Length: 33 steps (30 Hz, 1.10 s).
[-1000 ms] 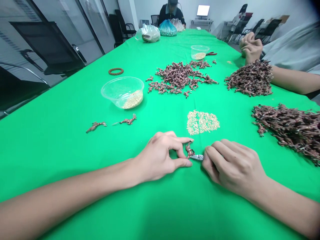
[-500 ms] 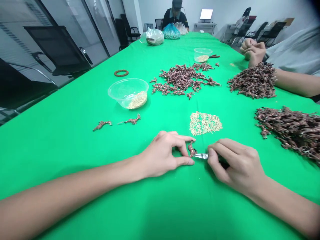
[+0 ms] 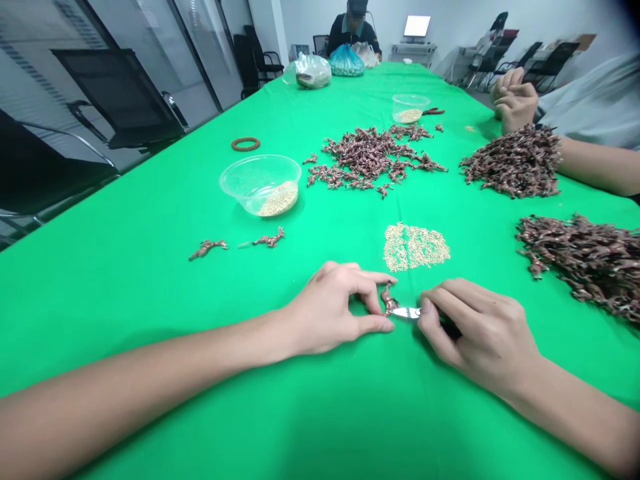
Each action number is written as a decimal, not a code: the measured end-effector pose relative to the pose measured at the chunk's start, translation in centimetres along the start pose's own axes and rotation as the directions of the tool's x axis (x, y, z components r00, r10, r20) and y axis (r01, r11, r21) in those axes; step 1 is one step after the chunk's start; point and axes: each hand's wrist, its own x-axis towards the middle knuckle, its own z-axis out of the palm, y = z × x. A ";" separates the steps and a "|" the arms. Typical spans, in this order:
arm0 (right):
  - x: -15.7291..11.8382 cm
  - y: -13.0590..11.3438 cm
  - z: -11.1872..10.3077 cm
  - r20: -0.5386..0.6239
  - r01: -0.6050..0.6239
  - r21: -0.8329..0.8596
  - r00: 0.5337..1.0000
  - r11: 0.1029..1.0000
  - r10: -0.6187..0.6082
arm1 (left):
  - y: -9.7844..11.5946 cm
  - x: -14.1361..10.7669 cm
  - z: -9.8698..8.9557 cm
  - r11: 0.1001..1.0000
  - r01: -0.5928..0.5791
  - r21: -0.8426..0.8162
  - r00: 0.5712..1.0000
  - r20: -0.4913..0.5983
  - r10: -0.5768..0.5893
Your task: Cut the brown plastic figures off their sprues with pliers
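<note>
Between the thumb and fingers of my left hand (image 3: pixel 335 310) is a small brown animal-shaped figure (image 3: pixel 388 300), held just above or on the green cloth. My right hand (image 3: pixel 480 333) is closed around silver pliers (image 3: pixel 406 313), whose handles are hidden in the palm. The pliers' tip touches the lower right side of the figure. Behind the hands lies a flat patch of tiny gold rings (image 3: pixel 417 247). Two more brown figures, one on the left (image 3: pixel 207 249) and one beside it (image 3: pixel 270 238), lie on the cloth.
A clear bowl (image 3: pixel 260 177) holds gold bits, with a brown ring (image 3: pixel 245 144) behind. Brown figures form a middle pile (image 3: pixel 370 153) and two right piles (image 3: pixel 515 160), (image 3: pixel 585 260). Another person's hands (image 3: pixel 515 100) are at right; a person (image 3: pixel 354 30) sits at the far end.
The whole view has shifted slightly, so most things appear a little further right. Both hands keep their hold on the figure and the pliers. The other person's hands at right have changed pose.
</note>
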 end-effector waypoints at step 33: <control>0.3 -0.2 -0.2 0.085 -0.043 -0.093 0.995 0.995 0.051 | -0.1 0.0 0.1 0.998 -0.054 0.029 0.998 -0.027 0.055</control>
